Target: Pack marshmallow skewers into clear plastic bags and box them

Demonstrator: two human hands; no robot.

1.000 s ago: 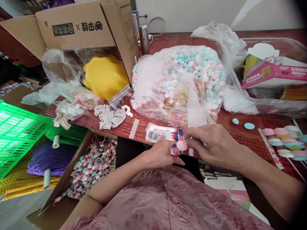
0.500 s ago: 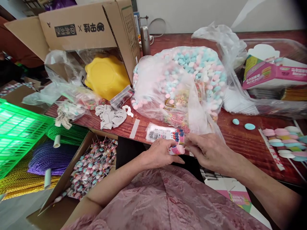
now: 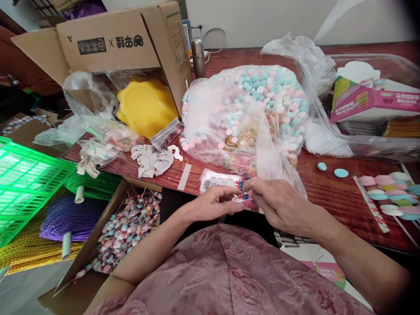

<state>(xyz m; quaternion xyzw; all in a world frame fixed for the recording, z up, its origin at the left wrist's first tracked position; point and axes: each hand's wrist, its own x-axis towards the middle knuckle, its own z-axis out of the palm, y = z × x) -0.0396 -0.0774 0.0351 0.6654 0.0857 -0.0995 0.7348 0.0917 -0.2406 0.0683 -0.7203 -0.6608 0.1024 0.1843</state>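
Observation:
My left hand [image 3: 215,203] and my right hand [image 3: 278,203] meet at the table's near edge, both pinched on a small pink sweet in a printed wrapper [image 3: 244,199]. Fingers cover most of the sweet. Just behind the hands lies a stack of printed wrappers [image 3: 218,180]. Beyond it a big clear bag [image 3: 249,109] holds many pink, blue and white sweets, its loose plastic flap hanging down toward my right hand.
A cardboard box [image 3: 121,41] with a yellow tub [image 3: 146,105] lies on its side at the left. A lower box of wrapped lollipops [image 3: 126,227], cord spools [image 3: 70,214] and a green crate [image 3: 22,183] sit left. Sweet rows [image 3: 390,194] and pink cartons [image 3: 374,98] are right.
Both hands have drawn closer and risen slightly toward the wrapper stack. The pink sweet, plainly visible before, is now mostly covered by wrapper and fingers.

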